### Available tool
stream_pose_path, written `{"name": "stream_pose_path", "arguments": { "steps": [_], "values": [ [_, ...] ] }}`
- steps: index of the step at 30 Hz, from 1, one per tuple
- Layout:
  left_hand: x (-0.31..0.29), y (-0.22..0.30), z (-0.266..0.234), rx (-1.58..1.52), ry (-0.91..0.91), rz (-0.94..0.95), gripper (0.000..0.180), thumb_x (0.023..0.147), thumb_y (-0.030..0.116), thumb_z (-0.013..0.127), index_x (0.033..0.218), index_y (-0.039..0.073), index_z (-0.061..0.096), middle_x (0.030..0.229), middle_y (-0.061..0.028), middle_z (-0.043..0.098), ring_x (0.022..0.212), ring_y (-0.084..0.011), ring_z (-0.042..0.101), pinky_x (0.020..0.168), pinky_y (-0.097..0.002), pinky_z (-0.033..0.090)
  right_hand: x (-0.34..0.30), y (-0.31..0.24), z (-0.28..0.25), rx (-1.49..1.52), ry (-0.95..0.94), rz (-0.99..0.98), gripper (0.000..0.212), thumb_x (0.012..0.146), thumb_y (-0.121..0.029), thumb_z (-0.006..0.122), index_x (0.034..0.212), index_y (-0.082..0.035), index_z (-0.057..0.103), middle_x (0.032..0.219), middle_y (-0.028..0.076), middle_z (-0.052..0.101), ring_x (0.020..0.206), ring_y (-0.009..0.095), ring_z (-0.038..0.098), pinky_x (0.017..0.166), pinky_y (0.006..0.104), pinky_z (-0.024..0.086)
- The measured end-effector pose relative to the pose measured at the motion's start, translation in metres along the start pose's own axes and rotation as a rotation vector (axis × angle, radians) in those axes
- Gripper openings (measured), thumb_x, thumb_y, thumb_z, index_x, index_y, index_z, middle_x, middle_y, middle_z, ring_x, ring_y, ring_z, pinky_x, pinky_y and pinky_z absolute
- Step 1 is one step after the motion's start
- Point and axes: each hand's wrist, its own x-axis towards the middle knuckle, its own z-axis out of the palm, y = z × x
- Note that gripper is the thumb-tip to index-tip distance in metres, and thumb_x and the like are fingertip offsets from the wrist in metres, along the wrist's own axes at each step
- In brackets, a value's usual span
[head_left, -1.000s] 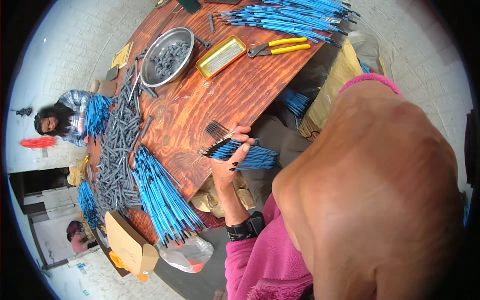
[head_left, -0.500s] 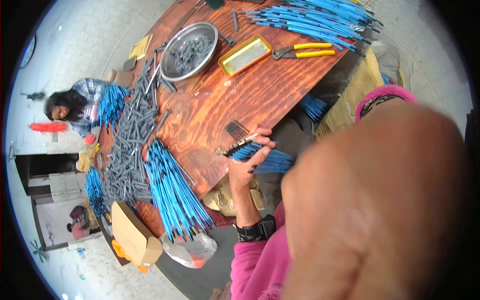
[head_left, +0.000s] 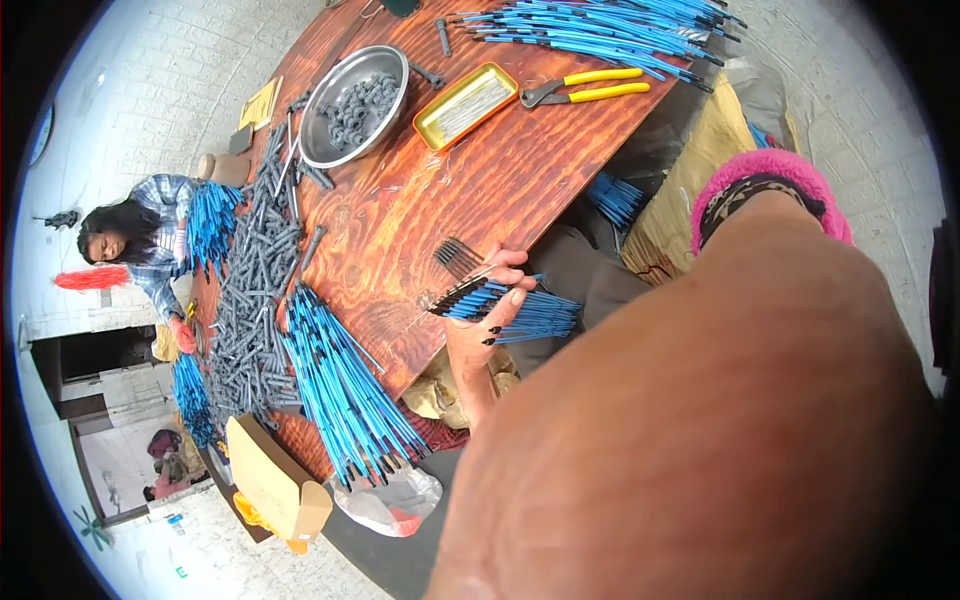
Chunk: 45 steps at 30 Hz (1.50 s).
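Observation:
My left hand (head_left: 470, 345) is closed around a fanned bunch of thin blue rods with black tips (head_left: 540, 315), at the table's near edge. Several dark, thin prongs (head_left: 458, 257) stick out beyond its fingers over the tabletop. Very close to the camera, my right hand (head_left: 690, 430) and bare forearm fill the lower right, blurred. That hand's fingers are out of sight, and its pink fuzzy cuff (head_left: 770, 185) shows farther up. A loose pile of similar blue rods (head_left: 345, 385) lies left of my left hand.
Grey plastic pieces (head_left: 250, 300) are heaped along the wooden table (head_left: 430, 190). Beyond stand a metal bowl (head_left: 310, 140), a yellow tray (head_left: 425, 130), yellow-handled pliers (head_left: 600, 85) and more blue rods (head_left: 590, 30). A cardboard box (head_left: 275, 475) and a co-worker (head_left: 160, 235) are at left.
My right hand and forearm have swung lower and leftward across the picture, now covering my left forearm and its black wristband. My left hand still grips the rods. The co-worker's hand has reached lower.

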Motion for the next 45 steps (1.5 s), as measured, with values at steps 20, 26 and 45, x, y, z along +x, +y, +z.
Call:
{"name": "stream_pose_path", "arguments": {
  "steps": [20,26,45],
  "values": [
    [0.000,0.003,0.004,-0.032,0.034,0.021,0.021,0.078,-0.002,0.075,0.098,-0.001,0.071,0.094,-0.0141,0.074,0.112,-0.0276,0.064,0.117,-0.0527,0.027,-0.008,0.008,0.001,0.038,0.096,0.078,0.010,0.088,-0.009,0.068,0.079,-0.009,0.065,0.078,0.005,0.065,0.067,0.014,0.062,0.061,0.0244,0.052],
    [0.004,0.016,0.006,0.112,-0.021,-0.013,0.018,0.079,-0.001,0.074,0.096,-0.001,0.071,0.095,-0.0134,0.074,0.112,-0.0261,0.064,0.116,-0.0514,0.028,-0.003,0.012,0.004,0.067,0.103,0.079,0.010,0.088,-0.008,0.068,0.079,-0.008,0.065,0.079,0.005,0.065,0.068,0.014,0.062,0.062,0.0244,0.052],
    [-0.005,0.002,-0.008,-0.176,-0.005,-0.262,0.015,0.083,0.004,0.075,0.096,-0.002,0.072,0.100,-0.0099,0.072,0.109,-0.0207,0.064,0.095,-0.0364,0.050,0.077,0.033,0.034,0.235,-0.135,0.032,0.010,0.088,-0.007,0.067,0.079,-0.005,0.064,0.080,0.006,0.064,0.070,0.015,0.061,0.062,0.0246,0.052]
  ]
}}
